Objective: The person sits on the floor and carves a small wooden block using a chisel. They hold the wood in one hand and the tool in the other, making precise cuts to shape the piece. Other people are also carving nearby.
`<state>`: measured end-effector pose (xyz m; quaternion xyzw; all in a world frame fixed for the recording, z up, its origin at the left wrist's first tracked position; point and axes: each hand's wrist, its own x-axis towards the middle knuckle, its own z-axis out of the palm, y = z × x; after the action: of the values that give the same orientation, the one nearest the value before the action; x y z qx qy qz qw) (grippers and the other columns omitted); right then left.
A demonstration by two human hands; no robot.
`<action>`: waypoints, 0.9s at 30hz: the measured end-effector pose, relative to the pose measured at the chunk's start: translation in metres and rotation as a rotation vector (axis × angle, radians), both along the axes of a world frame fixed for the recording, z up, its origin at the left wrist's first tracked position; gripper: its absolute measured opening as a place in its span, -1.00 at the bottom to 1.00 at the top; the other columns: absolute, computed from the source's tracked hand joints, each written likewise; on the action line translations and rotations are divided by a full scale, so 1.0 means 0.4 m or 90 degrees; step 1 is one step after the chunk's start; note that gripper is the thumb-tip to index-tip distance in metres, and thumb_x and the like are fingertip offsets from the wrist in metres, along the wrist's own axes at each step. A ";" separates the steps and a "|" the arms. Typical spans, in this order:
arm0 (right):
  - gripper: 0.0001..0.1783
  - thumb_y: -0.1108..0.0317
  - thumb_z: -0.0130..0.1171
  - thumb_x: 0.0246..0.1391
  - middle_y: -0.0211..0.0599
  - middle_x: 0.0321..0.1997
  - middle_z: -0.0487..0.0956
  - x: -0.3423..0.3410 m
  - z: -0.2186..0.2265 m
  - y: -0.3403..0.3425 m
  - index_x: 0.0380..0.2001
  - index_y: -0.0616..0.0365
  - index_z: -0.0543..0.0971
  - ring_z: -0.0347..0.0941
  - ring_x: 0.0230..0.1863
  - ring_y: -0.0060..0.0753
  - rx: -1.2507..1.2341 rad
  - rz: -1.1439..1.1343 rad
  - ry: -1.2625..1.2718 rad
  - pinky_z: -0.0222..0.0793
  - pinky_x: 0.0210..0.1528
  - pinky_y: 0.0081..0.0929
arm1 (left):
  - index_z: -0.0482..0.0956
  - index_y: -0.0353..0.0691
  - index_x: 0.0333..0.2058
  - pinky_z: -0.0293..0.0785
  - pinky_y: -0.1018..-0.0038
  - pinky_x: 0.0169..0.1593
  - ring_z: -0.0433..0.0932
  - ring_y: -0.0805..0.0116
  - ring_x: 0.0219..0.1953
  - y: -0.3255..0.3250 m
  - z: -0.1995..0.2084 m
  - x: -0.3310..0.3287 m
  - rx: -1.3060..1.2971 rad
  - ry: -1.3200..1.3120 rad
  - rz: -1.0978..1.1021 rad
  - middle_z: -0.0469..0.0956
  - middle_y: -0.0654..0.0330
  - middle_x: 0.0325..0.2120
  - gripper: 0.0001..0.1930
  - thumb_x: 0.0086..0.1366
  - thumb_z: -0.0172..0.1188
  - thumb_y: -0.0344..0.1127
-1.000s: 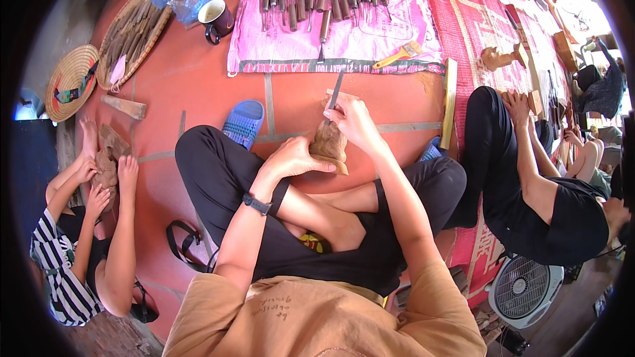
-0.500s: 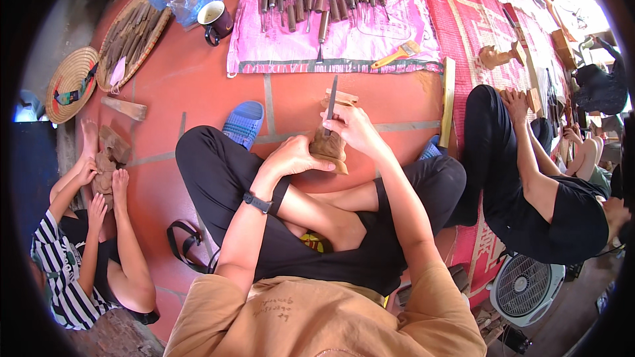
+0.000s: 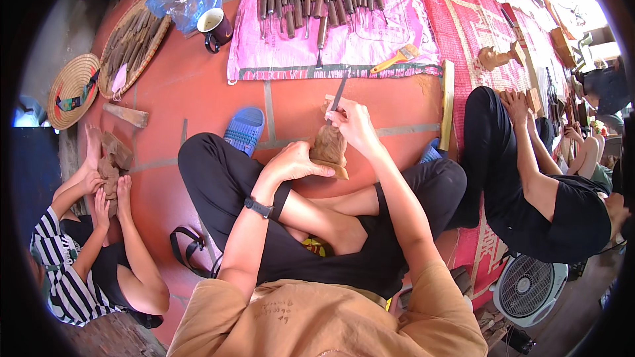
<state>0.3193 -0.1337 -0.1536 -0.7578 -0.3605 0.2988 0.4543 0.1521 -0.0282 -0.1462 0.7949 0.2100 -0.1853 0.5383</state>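
Note:
Above my crossed legs, my left hand is closed around the near end of a small brown wood carving, thumb lying across its flat base. My right hand grips a slim dark grey file against the carving's far part. The file slants away from me, its tip leaning right. The fingers of my right hand cover the file's lower end and part of the carving, so the exact contact is hidden.
Ahead, several wood-handled chisels and a yellow brush lie on a pink sheet. A mug and blue slippers are on the tiles. People sit at both sides; a fan stands at right.
The file has swung from nearly upright to leaning right, and my right hand has shifted slightly right. My left hand stays on the carving's base.

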 end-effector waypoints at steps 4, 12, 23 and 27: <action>-0.80 0.49 0.24 0.08 -0.24 -0.49 0.59 -0.014 0.004 -0.035 -0.20 0.31 0.59 0.45 -0.49 -0.46 -0.020 0.094 -0.003 0.40 -0.32 -0.41 | 0.52 -0.37 -0.02 0.44 0.27 0.00 0.61 0.08 -0.12 -0.004 0.031 0.001 -0.016 0.005 0.017 0.65 -0.09 -0.22 -0.21 -0.15 0.54 0.06; -0.82 0.49 0.24 0.07 -0.23 -0.49 0.57 -0.013 0.041 -0.018 -0.23 0.29 0.60 0.45 -0.50 -0.43 -0.046 0.039 -0.020 0.42 -0.33 -0.37 | 0.52 -0.39 -0.06 0.44 0.29 -0.01 0.61 0.08 -0.11 -0.010 0.008 -0.002 -0.001 -0.039 0.038 0.64 -0.09 -0.23 -0.23 -0.16 0.54 0.06; -0.89 0.47 0.23 -0.02 -0.09 -0.51 0.58 -0.017 0.044 -0.023 -0.38 0.25 0.56 0.55 -0.43 -0.09 -0.032 0.066 -0.038 0.41 -0.33 -0.23 | 0.54 -0.37 -0.08 0.45 0.29 -0.02 0.61 0.09 -0.13 -0.007 -0.014 -0.006 0.012 -0.009 0.016 0.66 -0.04 -0.25 -0.24 -0.16 0.55 0.07; -0.91 0.42 0.24 0.01 -0.09 -0.51 0.58 -0.017 0.042 0.000 -0.39 0.19 0.59 0.55 -0.43 -0.09 0.038 -0.008 -0.125 0.40 -0.34 -0.21 | 0.56 -0.37 -0.11 0.46 0.27 -0.03 0.61 0.05 -0.11 -0.004 0.007 0.005 0.000 0.006 0.026 0.65 -0.08 -0.24 -0.21 -0.23 0.55 0.13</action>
<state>0.3123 -0.1338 -0.1366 -0.7719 -0.4069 0.2096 0.4413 0.1540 -0.0298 -0.1435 0.7897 0.2284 -0.1778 0.5409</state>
